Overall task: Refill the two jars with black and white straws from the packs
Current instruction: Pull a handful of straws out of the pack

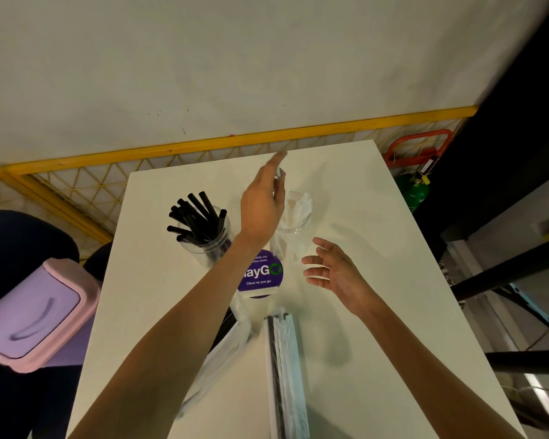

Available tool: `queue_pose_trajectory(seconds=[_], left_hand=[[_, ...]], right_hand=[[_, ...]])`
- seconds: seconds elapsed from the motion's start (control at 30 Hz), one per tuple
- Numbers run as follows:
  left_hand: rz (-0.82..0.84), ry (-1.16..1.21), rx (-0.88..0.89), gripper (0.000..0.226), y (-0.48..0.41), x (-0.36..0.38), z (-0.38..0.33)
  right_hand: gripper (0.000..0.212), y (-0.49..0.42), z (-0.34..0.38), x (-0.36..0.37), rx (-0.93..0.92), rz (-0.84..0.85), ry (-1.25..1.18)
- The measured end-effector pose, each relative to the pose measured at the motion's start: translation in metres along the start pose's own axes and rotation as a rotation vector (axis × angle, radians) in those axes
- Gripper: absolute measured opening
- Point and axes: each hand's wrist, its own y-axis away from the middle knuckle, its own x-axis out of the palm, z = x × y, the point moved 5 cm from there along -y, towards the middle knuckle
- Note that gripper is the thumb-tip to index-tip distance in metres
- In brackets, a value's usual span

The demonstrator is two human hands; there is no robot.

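Note:
A clear jar (208, 245) at the table's left middle is packed with black straws (197, 217). To its right stands a second clear jar (295, 223) holding a few white straws (301, 205). My left hand (260, 204) is raised just left of and above this jar, its thumb and fingers pinching what looks like a white straw (279, 173); the hand is blurred. My right hand (330, 269) hovers open beside the jar's lower right, holding nothing. A pack of white straws (287, 359) lies near me, and a pack with black straws (227, 327) is partly hidden under my left forearm.
A round purple sticker (262, 275) sits on the white table (377, 248) in front of the jars. A pink-lidded bin (35, 312) stands left of the table. A yellow railing (203, 144) runs behind it, with a red trolley handle (419, 147) at the back right.

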Motion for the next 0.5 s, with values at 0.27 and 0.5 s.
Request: queue_pose_trajectory(seconds=[0.27,0.5], left_hand=[[0.151,-0.223,0.055,0.034,0.032,0.037,0.026],[0.278,-0.431,0.08,0.05,0.04,0.049,0.02]], right_hand=[[0.023,-0.004,-0.002,-0.014,0.036,0.012,0.014],[0.02,-0.008,0.001,-0.009,0.042,0.039,0.025]])
